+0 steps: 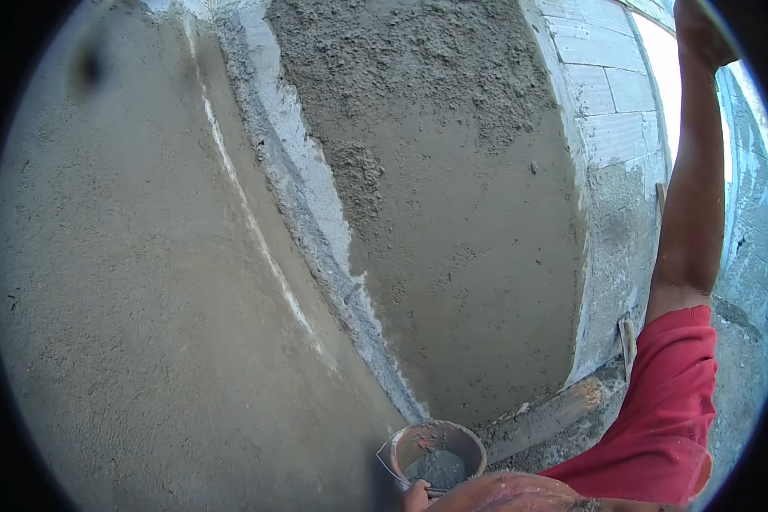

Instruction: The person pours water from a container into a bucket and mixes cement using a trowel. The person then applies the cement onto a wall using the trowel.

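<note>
At the bottom of the view stands a round bucket (480, 456) with grey wet mortar (436, 468) inside and a thin wire handle at its left. My left hand (416, 497) is closed at the bucket's near rim; only a few fingers show. My right arm, in a red sleeve, reaches up along the right edge. At its end my right hand (705, 34) is cut off by the dark lens border, so its fingers and anything in them are hidden. Left of that arm is a wall panel of mortar (486, 256), smooth below and rough at the top.
A smooth plastered wall (145, 273) fills the left side. A pale rough strip (316, 230) runs down between it and the panel. Bare blocks (606, 94) border the panel on the right. A mortar-stained board (550, 418) lies along the base, near a short wooden piece (628, 348).
</note>
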`<control>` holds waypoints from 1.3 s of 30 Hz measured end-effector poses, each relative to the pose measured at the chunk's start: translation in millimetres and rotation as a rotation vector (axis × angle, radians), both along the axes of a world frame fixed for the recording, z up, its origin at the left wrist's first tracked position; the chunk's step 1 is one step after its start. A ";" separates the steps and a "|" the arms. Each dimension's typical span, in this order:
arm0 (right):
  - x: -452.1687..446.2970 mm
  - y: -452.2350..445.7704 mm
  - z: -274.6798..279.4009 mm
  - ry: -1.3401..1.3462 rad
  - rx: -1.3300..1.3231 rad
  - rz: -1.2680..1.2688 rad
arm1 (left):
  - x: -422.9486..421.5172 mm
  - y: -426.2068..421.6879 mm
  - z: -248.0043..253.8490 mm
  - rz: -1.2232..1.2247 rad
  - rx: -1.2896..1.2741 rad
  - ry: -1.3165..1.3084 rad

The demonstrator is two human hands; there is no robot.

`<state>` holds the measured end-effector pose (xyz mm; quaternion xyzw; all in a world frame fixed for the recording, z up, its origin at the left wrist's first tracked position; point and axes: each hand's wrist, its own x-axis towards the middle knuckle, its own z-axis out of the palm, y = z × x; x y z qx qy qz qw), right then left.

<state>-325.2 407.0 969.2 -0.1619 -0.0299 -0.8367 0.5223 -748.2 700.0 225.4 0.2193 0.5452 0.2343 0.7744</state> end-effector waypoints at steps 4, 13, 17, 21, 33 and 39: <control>33.3 87.5 49.2 0.084 -0.042 0.081 | 13.5 20.1 19.9 -0.012 -0.020 0.050; -45.0 367.0 -133.6 0.542 -2.072 0.632 | 28.8 14.4 53.4 -0.023 -0.026 0.078; -98.6 327.3 -352.1 0.029 -2.453 1.131 | 24.5 0.5 80.8 0.011 0.045 0.063; -117.3 265.1 -452.3 0.243 -3.010 0.505 | 28.9 -24.6 152.0 0.061 0.153 0.050; -188.6 219.7 -551.4 0.055 -3.172 0.263 | -4.1 -86.3 89.2 0.193 0.509 -0.244; -201.5 190.0 -564.4 0.417 -3.262 0.226 | -19.3 -106.0 48.6 0.306 0.672 -0.158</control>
